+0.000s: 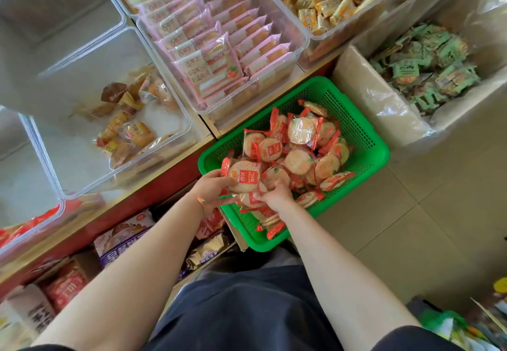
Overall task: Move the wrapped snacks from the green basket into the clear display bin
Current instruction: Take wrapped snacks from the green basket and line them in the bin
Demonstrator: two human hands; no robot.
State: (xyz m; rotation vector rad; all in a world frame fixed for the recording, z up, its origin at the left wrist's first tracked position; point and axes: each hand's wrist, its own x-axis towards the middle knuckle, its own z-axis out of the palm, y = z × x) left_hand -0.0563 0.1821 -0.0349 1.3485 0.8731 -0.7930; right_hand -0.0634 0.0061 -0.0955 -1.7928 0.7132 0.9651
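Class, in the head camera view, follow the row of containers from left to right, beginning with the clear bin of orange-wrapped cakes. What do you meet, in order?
Clear bin of orange-wrapped cakes → clear bin of pink packets → green basket of red-wrapped round snacks → plastic-lined box of green packets.

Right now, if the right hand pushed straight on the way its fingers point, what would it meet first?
The right hand points up-left into the wrapped snacks in the green basket; it likely meets the packs against the left hand first.

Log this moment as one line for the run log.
stage: gathering | left hand: grips wrapped snacks | right hand: grips snacks in green basket | clear display bin: none moved yet
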